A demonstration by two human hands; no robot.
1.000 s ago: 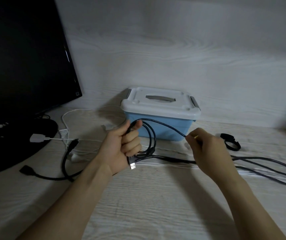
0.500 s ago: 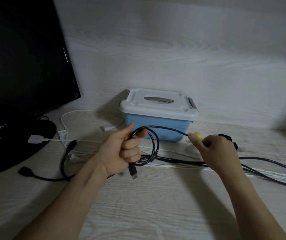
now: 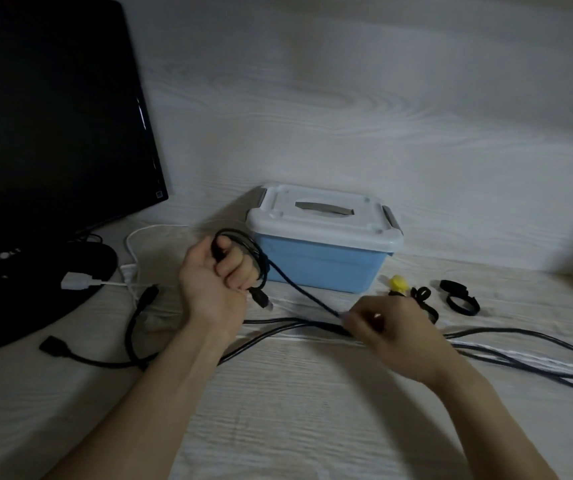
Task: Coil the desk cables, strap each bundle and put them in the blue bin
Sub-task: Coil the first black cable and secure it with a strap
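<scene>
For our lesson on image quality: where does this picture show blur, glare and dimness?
Head view: dim overall; right hand smeared by motion blur; a thin glare streak runs down the monitor edge; left hand and blue bin fairly sharp.

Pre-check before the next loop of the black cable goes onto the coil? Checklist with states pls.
1. Left hand grips the coil: ok.
2. Right hand pinches the running black cable: ok.
3. Remaining cable free of the other desk cables: cannot tell, they lie bunched.
4. USB plug hangs free below the fist: ok.
5. Black straps lie near the right hand: ok.
6. Blue bin open: not ok, lid on.
</scene>
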